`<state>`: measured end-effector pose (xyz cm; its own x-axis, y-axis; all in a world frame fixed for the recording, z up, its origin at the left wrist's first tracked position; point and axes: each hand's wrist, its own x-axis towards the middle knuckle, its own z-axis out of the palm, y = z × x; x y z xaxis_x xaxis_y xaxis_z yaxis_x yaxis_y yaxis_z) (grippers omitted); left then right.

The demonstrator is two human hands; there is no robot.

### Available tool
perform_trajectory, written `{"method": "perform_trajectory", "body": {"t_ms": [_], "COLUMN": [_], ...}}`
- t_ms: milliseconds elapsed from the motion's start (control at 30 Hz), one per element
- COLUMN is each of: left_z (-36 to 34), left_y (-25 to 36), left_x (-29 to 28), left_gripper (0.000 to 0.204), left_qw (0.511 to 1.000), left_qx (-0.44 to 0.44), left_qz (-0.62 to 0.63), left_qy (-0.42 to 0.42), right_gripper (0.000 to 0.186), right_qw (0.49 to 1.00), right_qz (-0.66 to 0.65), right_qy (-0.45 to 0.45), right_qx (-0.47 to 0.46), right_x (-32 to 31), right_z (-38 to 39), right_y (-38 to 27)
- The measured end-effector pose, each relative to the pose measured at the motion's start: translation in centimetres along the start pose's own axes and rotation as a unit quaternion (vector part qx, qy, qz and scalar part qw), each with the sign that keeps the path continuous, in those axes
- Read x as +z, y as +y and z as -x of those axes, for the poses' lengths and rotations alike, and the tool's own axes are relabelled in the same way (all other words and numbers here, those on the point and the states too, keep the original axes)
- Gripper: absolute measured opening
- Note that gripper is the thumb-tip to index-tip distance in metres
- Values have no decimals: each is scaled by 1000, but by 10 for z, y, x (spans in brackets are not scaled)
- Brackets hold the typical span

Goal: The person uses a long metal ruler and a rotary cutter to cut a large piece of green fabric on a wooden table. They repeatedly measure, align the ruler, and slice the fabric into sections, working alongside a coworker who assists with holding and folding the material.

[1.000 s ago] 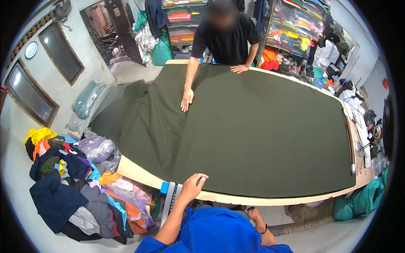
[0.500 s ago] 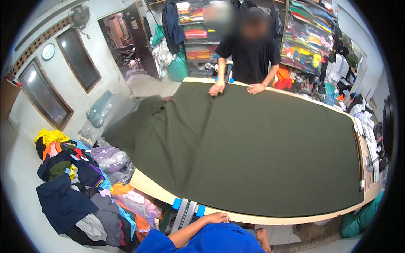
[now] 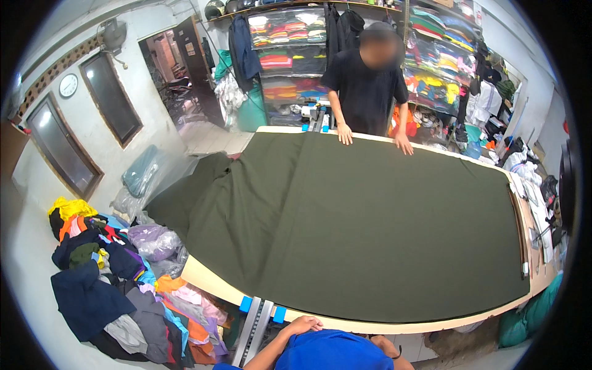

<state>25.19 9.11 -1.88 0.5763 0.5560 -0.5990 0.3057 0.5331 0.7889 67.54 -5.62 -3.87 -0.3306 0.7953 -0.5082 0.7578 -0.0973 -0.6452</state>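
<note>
A large dark green fabric sheet (image 3: 394,234) lies spread over a long pale table (image 3: 216,286), smooth on the right and creased toward the left. My left hand (image 3: 304,324) rests by the table's near edge, next to the metal rail, with its fingers laid out and nothing seen in them. Lower right of it, beside my blue shirt, my right hand (image 3: 383,344) hangs below the edge; its fingers are mostly hidden. Across the table a person in a black shirt (image 3: 364,86) has both hands on the fabric's far edge.
A metal rail with blue end blocks (image 3: 253,330) crosses the near edge; a similar rail (image 3: 318,120) stands opposite. Piled clothes (image 3: 117,290) and plastic bags (image 3: 154,240) lie at left. Shelves of folded garments (image 3: 290,58) stand behind. A long thin bar (image 3: 522,234) lies at the right end.
The view has tilted slightly. The other person's hands have moved right along the far edge, and that person stands more upright. My right wrist, wearing a band, shows more now.
</note>
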Motion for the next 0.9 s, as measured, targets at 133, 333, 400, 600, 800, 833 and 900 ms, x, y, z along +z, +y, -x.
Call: {"method": "perform_trajectory", "body": {"t_ms": [133,333,400,600,800,833,900], "left_z": [-2,2,3,6,3,1,4], "left_y": [10,25,20,25,21,1,-4], "left_x": [12,15,17,25,23,18,21], "left_gripper": [38,33,33,35,46,43,37], "left_qw": [995,993,991,984,984,988,991], "left_qx": [-27,-57,-58,-46,-56,-38,-13], "left_qz": [-55,-23,-20,-61,-74,-49,-55], "left_qy": [76,104,120,164,151,141,124], "right_gripper": [26,26,26,27,27,28,28], "right_qw": [993,997,997,998,998,998,997], "right_qz": [28,17,12,-2,-18,-19,-27], "right_qy": [5,-57,-65,-67,-58,-60,-49], "right_qx": [-114,-49,-37,-2,30,28,44], "right_x": [-21,-48,-51,-45,-24,-25,-19], "right_z": [10,-5,-9,-2,10,7,7], "right_y": [7,11,10,15,9,3,1]}}
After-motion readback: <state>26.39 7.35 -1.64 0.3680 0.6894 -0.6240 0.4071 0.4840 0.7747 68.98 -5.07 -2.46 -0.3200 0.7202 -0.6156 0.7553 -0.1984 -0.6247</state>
